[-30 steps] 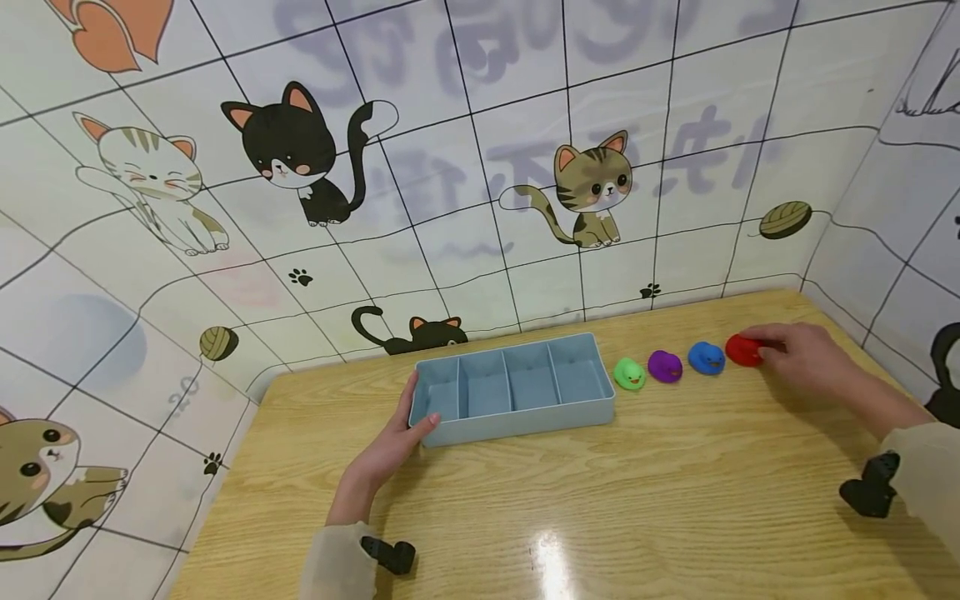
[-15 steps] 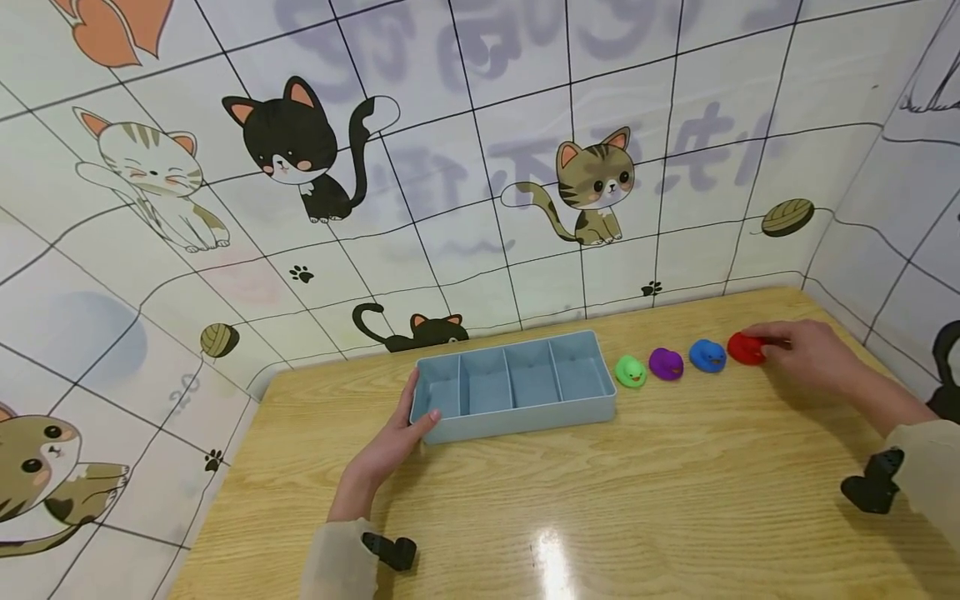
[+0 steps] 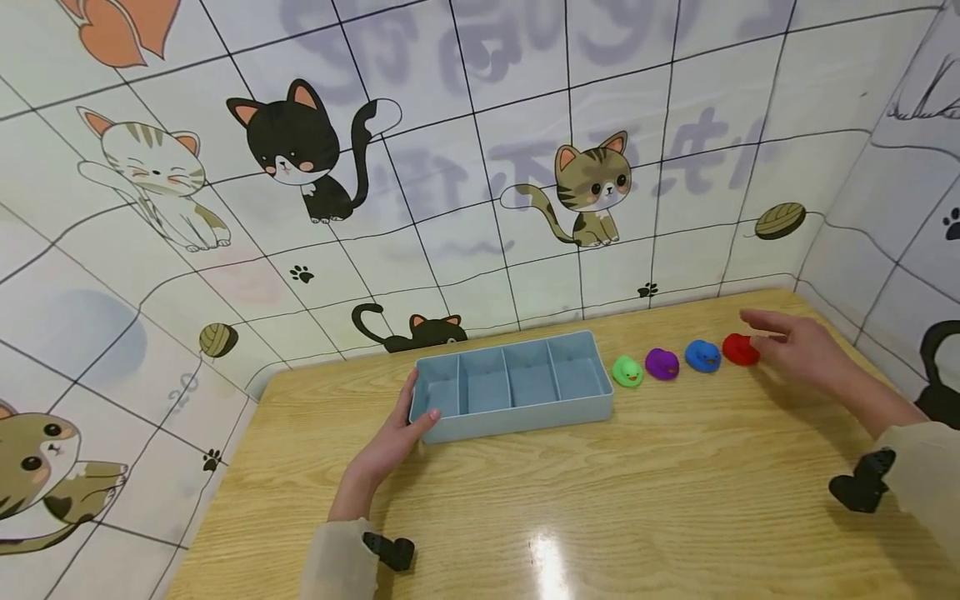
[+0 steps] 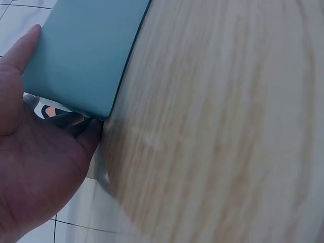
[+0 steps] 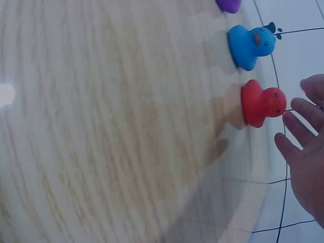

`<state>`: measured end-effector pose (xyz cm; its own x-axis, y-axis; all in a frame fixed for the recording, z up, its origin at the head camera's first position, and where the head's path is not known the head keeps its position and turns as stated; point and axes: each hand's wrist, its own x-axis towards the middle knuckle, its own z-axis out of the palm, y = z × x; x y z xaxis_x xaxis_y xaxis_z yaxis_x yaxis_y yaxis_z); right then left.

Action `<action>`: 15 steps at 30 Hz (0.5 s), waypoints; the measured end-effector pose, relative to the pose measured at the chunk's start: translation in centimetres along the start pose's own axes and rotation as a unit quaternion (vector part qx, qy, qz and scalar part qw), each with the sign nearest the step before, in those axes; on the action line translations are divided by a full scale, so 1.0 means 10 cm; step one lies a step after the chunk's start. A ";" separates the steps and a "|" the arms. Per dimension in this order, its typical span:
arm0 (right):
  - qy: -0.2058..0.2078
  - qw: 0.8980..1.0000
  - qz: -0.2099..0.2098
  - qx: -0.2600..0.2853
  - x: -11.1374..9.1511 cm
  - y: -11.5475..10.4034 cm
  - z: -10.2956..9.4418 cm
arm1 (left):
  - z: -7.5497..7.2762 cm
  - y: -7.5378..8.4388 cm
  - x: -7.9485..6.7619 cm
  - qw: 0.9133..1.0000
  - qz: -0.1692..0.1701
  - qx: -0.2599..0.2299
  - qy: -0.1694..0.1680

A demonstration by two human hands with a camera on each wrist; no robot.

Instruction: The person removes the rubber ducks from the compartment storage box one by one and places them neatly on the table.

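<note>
A pale blue box [image 3: 517, 423] divided into open-topped compartments stands on the table near the back wall. My left hand [image 3: 386, 454] holds its left end, thumb over the front rim and fingers along the end wall. In the left wrist view the thumb lies against the front wall of the box [image 4: 88, 55]. To the right, a red rubber duck [image 3: 738, 350] sits at the end of a row of ducks. Beside it, my right hand [image 3: 810, 354] has its fingers spread and holds nothing. The right wrist view shows the red duck [image 5: 255, 104] upright near the fingertips.
Between the box and the red duck sit a green duck [image 3: 627, 372], a purple duck [image 3: 662, 364] and a blue duck [image 3: 702, 356]. Behind the wooden table [image 3: 637, 492] rises a wall covering [image 3: 442, 275] printed with cats.
The right hand has let go of the red duck, its fingers parting and drawing slightly away. The duck stays on the table. My left hand keeps its place on the box.
</note>
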<state>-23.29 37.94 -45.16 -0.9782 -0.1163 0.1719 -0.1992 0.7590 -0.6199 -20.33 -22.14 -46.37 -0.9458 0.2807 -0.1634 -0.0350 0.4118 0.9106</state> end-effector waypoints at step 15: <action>0.007 0.998 -0.039 -0.058 0.14 -0.67 0.20 | 0.06 0.20 0.11 0.979 0.060 0.184 0.069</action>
<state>-23.46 31.47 -42.29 -0.9591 -0.1692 0.2271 -0.2653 0.8171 -0.5118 -21.30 -20.50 -44.94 -0.9713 0.2374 0.0124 0.1739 0.6740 0.7180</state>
